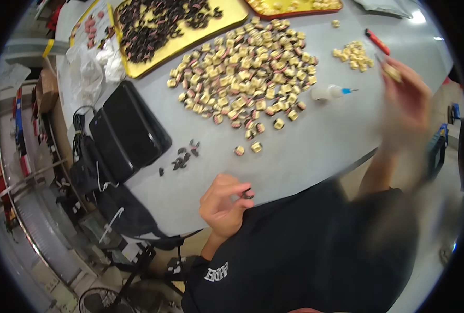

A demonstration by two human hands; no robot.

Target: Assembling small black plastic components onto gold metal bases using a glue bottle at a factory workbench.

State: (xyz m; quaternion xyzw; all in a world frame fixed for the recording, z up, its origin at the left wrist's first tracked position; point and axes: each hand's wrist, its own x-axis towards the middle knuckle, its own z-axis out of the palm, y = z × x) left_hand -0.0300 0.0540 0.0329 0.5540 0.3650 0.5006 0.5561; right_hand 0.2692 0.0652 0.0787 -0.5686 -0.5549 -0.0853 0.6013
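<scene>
My left hand (224, 206) is closed in a pinch near the table's front edge, with a small black curved piece (248, 194) between thumb and fingertips. My right hand (408, 99), partly blurred, is raised over the right side, its fingers closed around a slim pointed tool (379, 59). A yellowish part (393, 73) shows at those fingers; whether it belongs to the tool I cannot tell. Nearby lie a small group of cream pieces (354, 55) and a red-handled tool (377, 42). A translucent squeeze bottle (323, 93) with a blue needle tip lies left of that hand.
A large heap of cream-and-black blocks (242, 73) covers the table's middle. Behind it stand a yellow tray (211, 39) of black pieces and a red-rimmed tray (294, 14). At left are a black case (130, 130), loose black pieces (180, 159) and clear plastic bags (83, 70).
</scene>
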